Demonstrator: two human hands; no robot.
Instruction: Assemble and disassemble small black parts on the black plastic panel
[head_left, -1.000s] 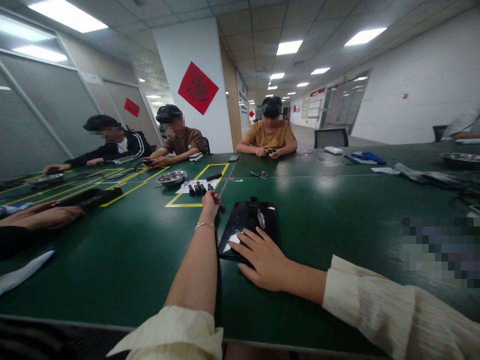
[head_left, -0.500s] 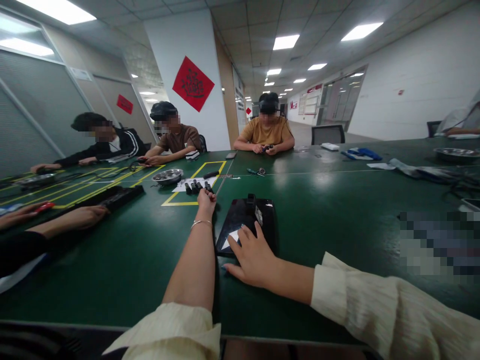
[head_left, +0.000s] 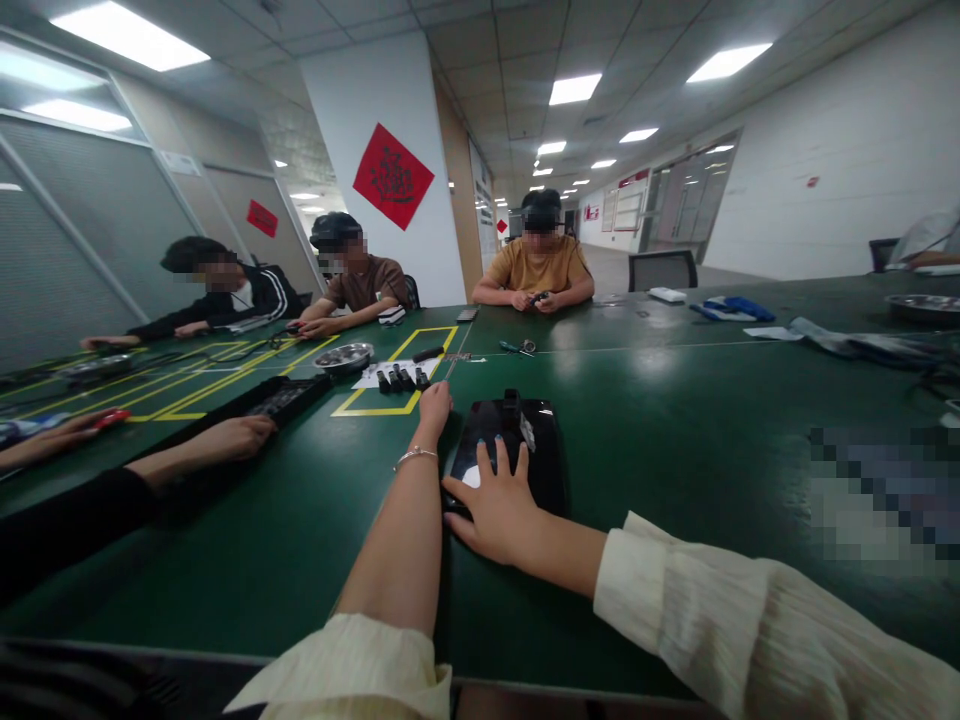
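Note:
My left hand (head_left: 435, 408) is closed at the end of my outstretched arm, beside a row of several small black cylindrical parts (head_left: 397, 379). Its fingertips are hidden, so I cannot tell whether it grips one of them. My right hand (head_left: 504, 508) has its fingers spread over a glossy black flat panel (head_left: 551, 450), which lies in front of me. A black upright bracket (head_left: 512, 405) stands at the panel's far end, with a small silvery piece (head_left: 528, 432) by it. White paper (head_left: 367, 378) lies under the black parts.
A metal bowl (head_left: 343, 358) stands near yellow tape (head_left: 375, 411) on the green table (head_left: 660, 430). At left, a co-worker's hand (head_left: 241, 437) is at a long black tray (head_left: 307, 392). Other people sit across the table. A blue cloth item (head_left: 726, 308) lies at right.
My right hand has shifted slightly left and lies flatter over the panel. My left hand stays closed by the black parts. The co-worker's hand at left has moved right along the tray.

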